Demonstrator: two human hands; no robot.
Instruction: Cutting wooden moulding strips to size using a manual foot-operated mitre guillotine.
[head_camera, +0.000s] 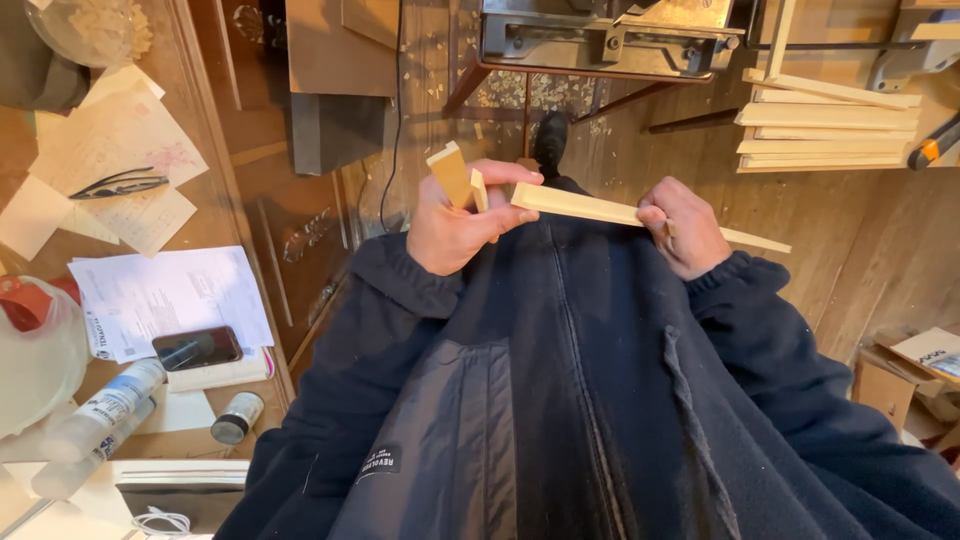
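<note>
On the far left, a table (215, 235) is carrying loose papers (165, 295), a pair of black scissors (120, 184), a dark phone (197, 347), two clear plastic bottles (100, 415) and a small jar (237, 417). None of these is being touched.

Moving right, the left hand (455, 225) is holding two short pale wood offcuts (458, 178) upright, its grip closed around them between thumb and fingers, while its fingertips are also steadying the near end of a long thin wood strip (600, 210). The strip is running level across to the right hand (690, 232), whose grip is pinched shut on it partway along, the tapered tail sticking out further right.

All three pieces are being held in the air, in front of the dark jacket, apart from any surface. They are looking cut already but not joined; fitting them together seems not yet done.

On the far right, a stack of similar wood strips (825, 135) is lying on a shelf, with a grey machine (610, 40) standing beyond over scattered wood shavings (545, 92).
</note>
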